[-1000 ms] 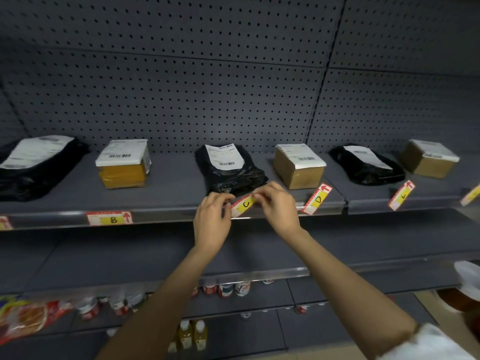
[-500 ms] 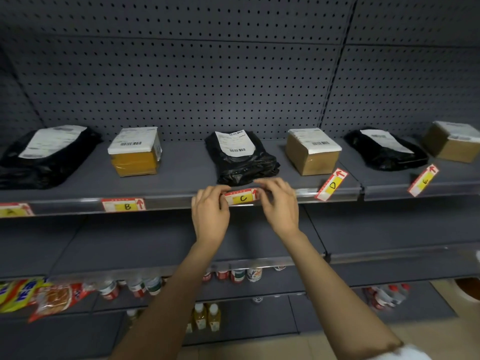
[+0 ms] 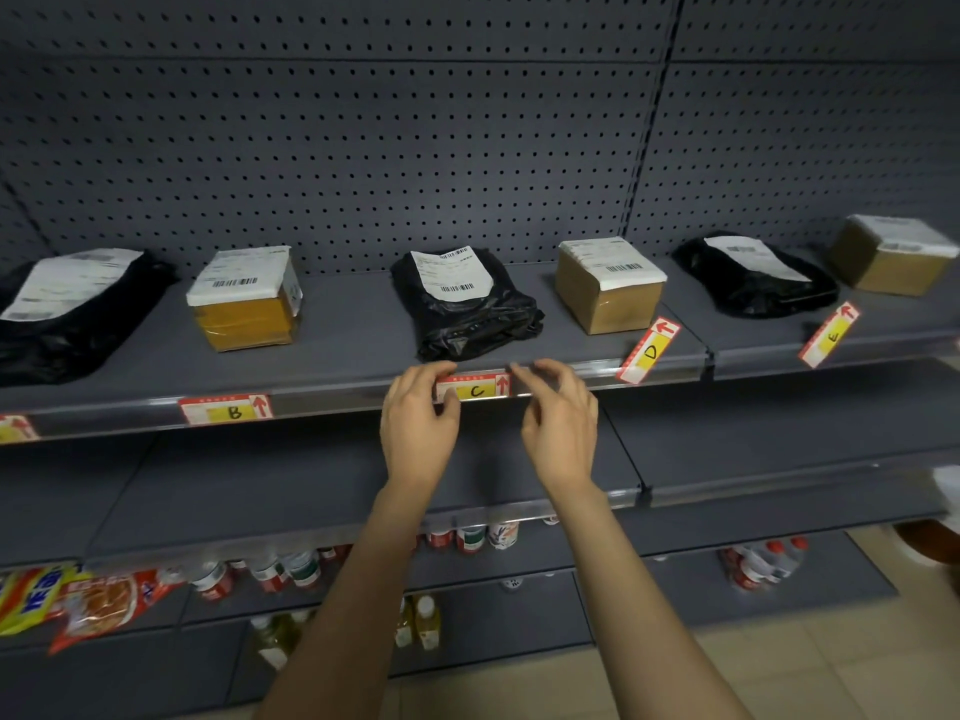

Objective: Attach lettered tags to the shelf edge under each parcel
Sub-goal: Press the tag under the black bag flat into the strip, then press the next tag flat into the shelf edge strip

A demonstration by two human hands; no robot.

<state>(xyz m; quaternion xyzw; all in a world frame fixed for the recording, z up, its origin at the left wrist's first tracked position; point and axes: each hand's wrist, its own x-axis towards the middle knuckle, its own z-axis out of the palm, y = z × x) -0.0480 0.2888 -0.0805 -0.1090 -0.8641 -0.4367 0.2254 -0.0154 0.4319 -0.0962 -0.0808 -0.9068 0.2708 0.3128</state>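
Note:
The red-and-yellow C tag point(image 3: 475, 389) lies flat and level in the shelf edge rail point(image 3: 337, 398), right below the black bagged parcel point(image 3: 467, 309). My left hand point(image 3: 420, 426) pinches the tag's left end, index finger on top of the rail and thumb over the tag's corner. Just off the tag's right end, my right hand point(image 3: 560, 420) hovers with fingers spread and nothing in it. The B tag point(image 3: 226, 409) sits flat under the yellow box point(image 3: 244, 309). The D tag point(image 3: 649, 350) and E tag point(image 3: 829, 335) lean tilted on the rail.
Along the shelf also stand a black bag point(image 3: 67, 314) at far left with a tag point(image 3: 13, 428) below it, a brown box point(image 3: 608, 288), another black bag point(image 3: 753, 278) and a brown box point(image 3: 891, 254). Bottles point(image 3: 470, 535) and snack packs point(image 3: 98, 597) fill lower shelves.
The C tag went from tilted between both hands to flat in the rail. My right hand has let go of its right end and opened; the left stays on the left end.

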